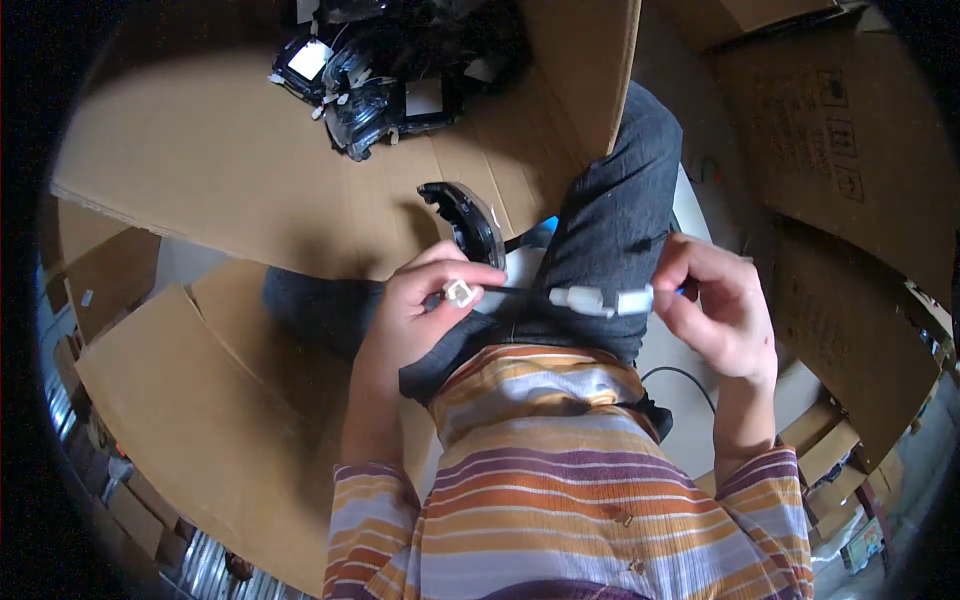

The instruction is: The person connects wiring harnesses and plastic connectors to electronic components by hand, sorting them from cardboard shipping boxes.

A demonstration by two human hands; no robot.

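Observation:
My left hand (412,312) is closed, pinching a black cable (513,291) between thumb and finger. A small white plug (459,292) shows by its thumb. The cable ends in a white connector (580,298) pointing to the right, over my thigh. My right hand (722,308) is closed on a second white connector (635,300), with a bit of blue wire at the fingertips. The two connectors are close to each other; whether they touch is blurred. A curved black plastic part (470,222) with a glossy edge sits just beyond my left hand.
Ahead, a large open cardboard box (310,200) holds several black parts (370,100) in clear wrapping with white labels. More cardboard boxes (850,230) stand at the right, and a cardboard flap (190,400) lies at the left. A dark cable (690,375) loops beside my right thigh.

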